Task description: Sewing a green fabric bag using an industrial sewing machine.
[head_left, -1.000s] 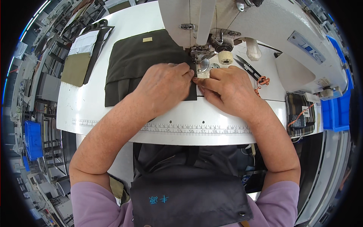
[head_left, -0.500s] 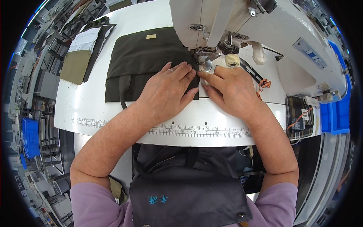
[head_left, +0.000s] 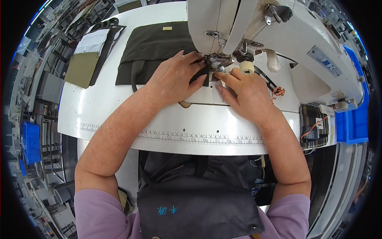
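Note:
Dark olive cloth (head_left: 151, 44) with a small tan label (head_left: 167, 28) and a hanging strap (head_left: 137, 73) lies on the white table (head_left: 91, 111), its right edge at the presser foot (head_left: 215, 59) of a white sewing machine (head_left: 302, 36). My left hand (head_left: 174, 77) rests open on that cloth left of the foot, fingers spread. My right hand (head_left: 246, 93) is just right of the foot, index finger stretched to the cloth's edge, thumb apart, some fingers bent. Behind it are black snips (head_left: 266, 76) with orange cord (head_left: 278, 91).
A stack of olive, white and dark pieces (head_left: 81, 71) sits at left. A plaid bundle (head_left: 312, 117) lies at the table's right end, beside a blue bin (head_left: 348, 133). Another blue bin (head_left: 32, 139) stands off to the left. A printed ruler (head_left: 199, 137) runs along the near edge.
The cloth has shifted away from me along the machine, uncovering more of the near tabletop. My left hand has risen with it, its fingers now more spread than a second ago.

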`<action>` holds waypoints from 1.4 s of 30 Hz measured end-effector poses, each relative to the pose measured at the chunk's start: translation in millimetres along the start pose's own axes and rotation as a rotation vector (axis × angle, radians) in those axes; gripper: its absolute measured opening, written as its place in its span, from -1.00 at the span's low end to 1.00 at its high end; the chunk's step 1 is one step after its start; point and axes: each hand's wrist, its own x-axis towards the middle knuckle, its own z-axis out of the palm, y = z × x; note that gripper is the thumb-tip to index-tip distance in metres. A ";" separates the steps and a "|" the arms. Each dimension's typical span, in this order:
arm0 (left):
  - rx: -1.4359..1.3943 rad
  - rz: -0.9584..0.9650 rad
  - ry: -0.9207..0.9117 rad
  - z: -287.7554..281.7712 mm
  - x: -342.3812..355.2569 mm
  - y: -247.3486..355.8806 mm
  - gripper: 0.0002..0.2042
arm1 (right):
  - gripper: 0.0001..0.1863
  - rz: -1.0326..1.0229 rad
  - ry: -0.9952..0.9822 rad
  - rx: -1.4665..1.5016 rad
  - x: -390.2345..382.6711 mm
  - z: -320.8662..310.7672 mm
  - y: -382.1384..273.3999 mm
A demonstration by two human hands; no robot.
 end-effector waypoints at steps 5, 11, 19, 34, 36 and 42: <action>-0.006 -0.048 -0.062 -0.5 -3.3 -1.0 -0.60 | -0.75 -0.018 0.028 0.001 0.2 0.4 4.9; -0.043 -0.142 -0.128 -16.4 -42.9 11.0 -0.49 | -0.79 0.012 0.024 0.056 0.7 -2.4 6.6; -0.311 -0.064 -0.202 -94.5 -154.6 78.7 -0.54 | -0.78 0.032 0.020 0.118 -0.1 1.0 8.3; -2.462 -0.013 0.047 -123.6 -173.7 208.6 -0.24 | -0.74 0.056 0.031 0.069 -9.9 4.7 8.5; -2.452 0.002 0.059 -136.5 -185.7 196.6 -0.22 | -0.74 0.051 0.038 0.072 -8.1 3.1 6.9; -2.481 0.053 0.066 -127.1 -180.0 204.5 -0.18 | -0.75 0.037 0.059 0.062 -9.2 4.3 7.3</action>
